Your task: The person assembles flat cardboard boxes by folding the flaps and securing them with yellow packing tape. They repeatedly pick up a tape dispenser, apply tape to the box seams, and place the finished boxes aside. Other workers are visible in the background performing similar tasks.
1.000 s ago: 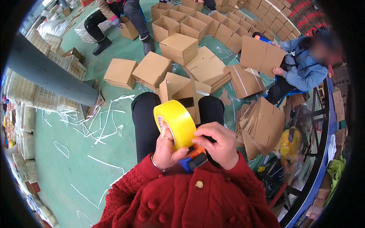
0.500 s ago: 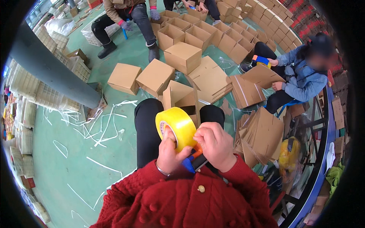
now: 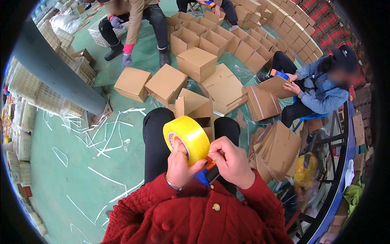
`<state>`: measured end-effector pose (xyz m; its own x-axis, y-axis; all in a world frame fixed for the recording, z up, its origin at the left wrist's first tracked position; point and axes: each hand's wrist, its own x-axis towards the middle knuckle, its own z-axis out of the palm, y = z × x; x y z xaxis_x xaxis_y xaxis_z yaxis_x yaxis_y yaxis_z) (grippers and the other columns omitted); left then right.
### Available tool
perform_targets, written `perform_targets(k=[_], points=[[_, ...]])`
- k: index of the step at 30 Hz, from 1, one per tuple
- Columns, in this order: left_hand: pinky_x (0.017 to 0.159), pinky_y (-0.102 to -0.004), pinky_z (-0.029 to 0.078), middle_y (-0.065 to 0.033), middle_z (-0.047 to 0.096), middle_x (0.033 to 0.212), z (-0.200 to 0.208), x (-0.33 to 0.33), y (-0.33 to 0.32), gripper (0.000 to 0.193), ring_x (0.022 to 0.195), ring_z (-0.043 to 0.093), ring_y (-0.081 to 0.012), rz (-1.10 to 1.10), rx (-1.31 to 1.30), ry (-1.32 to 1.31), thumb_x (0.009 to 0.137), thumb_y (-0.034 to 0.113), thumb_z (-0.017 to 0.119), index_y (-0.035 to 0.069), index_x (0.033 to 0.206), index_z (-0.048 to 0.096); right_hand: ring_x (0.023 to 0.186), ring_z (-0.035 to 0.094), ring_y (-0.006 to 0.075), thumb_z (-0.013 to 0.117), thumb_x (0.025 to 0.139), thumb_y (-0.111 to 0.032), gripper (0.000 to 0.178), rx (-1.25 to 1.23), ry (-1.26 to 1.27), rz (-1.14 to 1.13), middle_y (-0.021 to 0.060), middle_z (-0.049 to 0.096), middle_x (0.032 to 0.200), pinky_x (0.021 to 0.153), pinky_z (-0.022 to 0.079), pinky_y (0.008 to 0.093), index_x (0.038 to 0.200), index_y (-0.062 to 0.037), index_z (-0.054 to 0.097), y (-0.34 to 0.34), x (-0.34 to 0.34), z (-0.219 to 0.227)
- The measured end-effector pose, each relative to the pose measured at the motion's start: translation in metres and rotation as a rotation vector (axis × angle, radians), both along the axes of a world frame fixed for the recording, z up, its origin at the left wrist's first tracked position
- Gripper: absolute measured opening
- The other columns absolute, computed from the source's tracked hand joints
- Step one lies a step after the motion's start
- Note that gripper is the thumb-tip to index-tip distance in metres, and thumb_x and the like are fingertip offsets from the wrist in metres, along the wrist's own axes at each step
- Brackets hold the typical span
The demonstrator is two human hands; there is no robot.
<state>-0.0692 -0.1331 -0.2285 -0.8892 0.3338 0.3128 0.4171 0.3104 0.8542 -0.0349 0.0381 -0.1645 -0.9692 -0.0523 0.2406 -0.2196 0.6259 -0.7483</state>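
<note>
A roll of yellow packing tape [image 3: 195, 136] is held up over my lap. My left hand [image 3: 180, 164] grips it, with fingers inside its core and the thumb along the lower edge. My right hand [image 3: 231, 162] is closed in a pinch at the roll's right edge, where the tape end seems to be; the end itself is too small to make out. Below the roll lies a blue and orange tape dispenser [image 3: 205, 174], partly hidden by my hands. An open cardboard box [image 3: 194, 106] stands just beyond, between my knees.
Closed boxes [image 3: 166, 84] and flat cardboard [image 3: 225, 87] lie ahead. At the right, a co-worker [image 3: 321, 85] holds a tape dispenser and cardboard above flattened boxes [image 3: 278, 148]. Another person [image 3: 142, 24] leans down at the top. White straps [image 3: 107, 134] litter the floor beside a grey pillar [image 3: 57, 67].
My hands keep their hold on the tape roll, with only a slight shift. The person at the top has bent forward, reaching toward the floor. The co-worker at right has shifted their hands on the cardboard.
</note>
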Motion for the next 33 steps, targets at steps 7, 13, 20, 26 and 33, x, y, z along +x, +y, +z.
perform_targets(k=[7, 13, 20, 26, 33], points=[[0.089, -0.0354, 0.049, -0.0102, 0.058, 0.115, -0.017, -0.008, -0.004, 0.041, 0.101, 0.061, -0.0210, -0.330, 0.874, -0.769, 0.093, 0.030, 0.054, 0.001, 0.123, 0.051, 0.080, 0.061, 0.0101, 0.052, 0.092, 0.001, 0.027, -0.675, -0.022, -0.108, 0.0116, 0.065, 0.110, 0.071, 0.051, 0.0237, 0.118, -0.0032, 0.046, 0.019, -0.001, -0.002], [0.087, -0.0385, 0.054, -0.0135, 0.064, 0.111, -0.040, -0.008, -0.014, 0.058, 0.098, 0.066, -0.0256, -0.508, 1.213, -1.363, 0.091, 0.044, 0.057, 0.001, 0.129, 0.049, 0.131, 0.042, 0.0281, 0.081, 0.071, -0.035, 0.094, -0.391, -0.241, 0.308, 0.0171, 0.044, 0.139, 0.111, 0.029, 0.0400, 0.144, -0.0025, 0.032, 0.017, 0.012, -0.035], [0.097, -0.0385, 0.047, -0.0142, 0.059, 0.122, -0.047, -0.018, -0.004, 0.053, 0.112, 0.059, -0.0270, -0.358, 0.516, -0.612, 0.101, 0.041, 0.040, -0.001, 0.133, 0.045, 0.106, 0.056, 0.0351, 0.079, 0.073, -0.039, 0.060, -0.099, -0.106, 0.062, 0.0127, 0.060, 0.110, 0.094, 0.042, 0.0436, 0.121, -0.0111, 0.056, -0.012, 0.016, -0.073], [0.082, -0.0335, 0.048, -0.0108, 0.058, 0.095, -0.009, -0.024, -0.046, 0.016, 0.086, 0.059, -0.0212, -0.420, 0.107, -0.058, 0.091, 0.017, 0.061, 0.003, 0.096, 0.059, 0.109, 0.060, 0.0183, 0.081, 0.079, -0.023, 0.061, -0.766, -0.499, 0.219, 0.0062, 0.062, 0.118, 0.099, 0.044, 0.0331, 0.129, -0.0069, 0.051, 0.000, 0.044, -0.093], [0.100, -0.0324, 0.043, -0.0123, 0.055, 0.119, -0.018, -0.026, -0.055, 0.071, 0.115, 0.055, -0.0242, -0.544, 0.133, -0.737, 0.079, 0.008, 0.072, 0.005, 0.141, 0.037, 0.118, 0.052, 0.0168, 0.079, 0.081, -0.024, 0.070, -0.883, -0.722, 0.377, 0.0079, 0.056, 0.129, 0.104, 0.040, 0.0346, 0.138, -0.0052, 0.044, 0.008, 0.055, -0.104]])
